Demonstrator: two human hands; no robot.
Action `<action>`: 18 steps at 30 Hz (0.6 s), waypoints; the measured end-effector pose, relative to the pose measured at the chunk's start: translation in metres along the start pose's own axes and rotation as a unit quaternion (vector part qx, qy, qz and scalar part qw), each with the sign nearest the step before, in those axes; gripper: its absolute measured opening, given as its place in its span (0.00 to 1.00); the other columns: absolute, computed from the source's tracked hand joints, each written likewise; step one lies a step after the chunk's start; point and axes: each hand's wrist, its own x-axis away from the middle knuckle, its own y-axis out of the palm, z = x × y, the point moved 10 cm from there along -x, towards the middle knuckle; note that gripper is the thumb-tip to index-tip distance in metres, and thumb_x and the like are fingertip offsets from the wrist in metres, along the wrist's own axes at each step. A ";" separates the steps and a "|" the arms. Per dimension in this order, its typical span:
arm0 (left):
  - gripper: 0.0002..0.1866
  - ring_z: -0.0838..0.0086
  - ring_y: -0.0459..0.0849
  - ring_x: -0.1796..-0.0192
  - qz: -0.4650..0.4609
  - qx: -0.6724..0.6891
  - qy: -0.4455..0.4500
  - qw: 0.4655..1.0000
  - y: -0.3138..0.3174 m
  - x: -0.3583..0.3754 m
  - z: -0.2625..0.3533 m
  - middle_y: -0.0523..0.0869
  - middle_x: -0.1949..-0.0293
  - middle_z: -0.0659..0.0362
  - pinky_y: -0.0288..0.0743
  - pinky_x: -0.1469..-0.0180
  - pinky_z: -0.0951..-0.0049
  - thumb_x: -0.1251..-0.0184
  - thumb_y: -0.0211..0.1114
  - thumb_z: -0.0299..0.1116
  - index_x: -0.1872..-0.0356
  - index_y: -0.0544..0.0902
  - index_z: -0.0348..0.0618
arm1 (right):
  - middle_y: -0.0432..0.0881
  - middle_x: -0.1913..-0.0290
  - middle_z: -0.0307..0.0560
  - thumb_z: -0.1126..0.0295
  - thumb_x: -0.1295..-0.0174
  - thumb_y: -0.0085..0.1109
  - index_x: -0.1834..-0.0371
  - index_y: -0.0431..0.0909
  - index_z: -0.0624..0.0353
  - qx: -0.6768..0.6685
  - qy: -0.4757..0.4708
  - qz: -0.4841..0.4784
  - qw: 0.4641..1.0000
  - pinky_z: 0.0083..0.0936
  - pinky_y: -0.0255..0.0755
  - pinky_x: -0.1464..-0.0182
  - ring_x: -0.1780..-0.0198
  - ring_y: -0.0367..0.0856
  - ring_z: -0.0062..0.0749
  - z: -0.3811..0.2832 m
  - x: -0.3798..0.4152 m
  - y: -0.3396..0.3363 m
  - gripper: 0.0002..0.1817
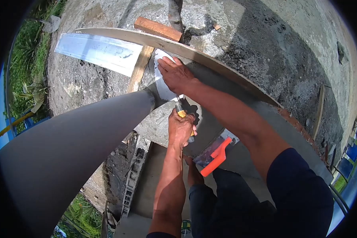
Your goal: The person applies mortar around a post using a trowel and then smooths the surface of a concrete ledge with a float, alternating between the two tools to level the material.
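Note:
My left hand [181, 127] is wrapped round the yellow and black handle of a trowel [161, 85]. The trowel's pale, leaf-shaped blade points away from me, over grey cement beside a thick grey post [79, 139]. My right hand [175, 74] lies on the blade with its fingers stretched out, hiding part of it. Near my knees, a finishing trowel [217, 156] with an orange-red handle rests on the smooth wet cement [242, 123].
A long thin board [222, 65] edges the cement on the far side, with a wood block [158, 28] behind it. A short wood strip [141, 68] and a shiny metal sheet [99, 51] lie to the left. Hollow blocks [134, 174] stand below the post.

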 end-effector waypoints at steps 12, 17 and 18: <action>0.06 0.75 0.76 0.84 -0.069 -0.171 -0.105 0.977 -0.014 0.003 0.004 0.76 0.78 0.58 0.75 0.83 0.71 0.39 0.61 0.25 0.67 0.71 0.38 | 0.59 0.23 0.43 0.71 0.31 0.39 0.29 0.65 0.58 -0.018 0.061 -0.062 0.996 0.41 0.46 0.22 0.21 0.54 0.35 0.007 0.021 0.003 0.26; 0.08 0.77 0.77 0.83 -0.080 -0.092 -0.096 0.988 0.023 0.023 -0.030 0.76 0.79 0.59 0.74 0.84 0.73 0.38 0.62 0.24 0.65 0.70 0.36 | 0.54 0.21 0.42 0.72 0.31 0.36 0.26 0.61 0.57 0.001 0.086 -0.101 0.991 0.39 0.42 0.21 0.20 0.48 0.33 0.022 0.074 -0.005 0.28; 0.08 0.77 0.77 0.83 -0.089 -0.091 -0.099 0.987 0.031 0.027 -0.037 0.76 0.79 0.58 0.74 0.84 0.72 0.38 0.62 0.24 0.65 0.70 0.36 | 0.54 0.21 0.42 0.72 0.32 0.37 0.26 0.61 0.58 0.004 0.090 -0.100 0.991 0.40 0.42 0.21 0.20 0.48 0.33 0.026 0.087 -0.005 0.28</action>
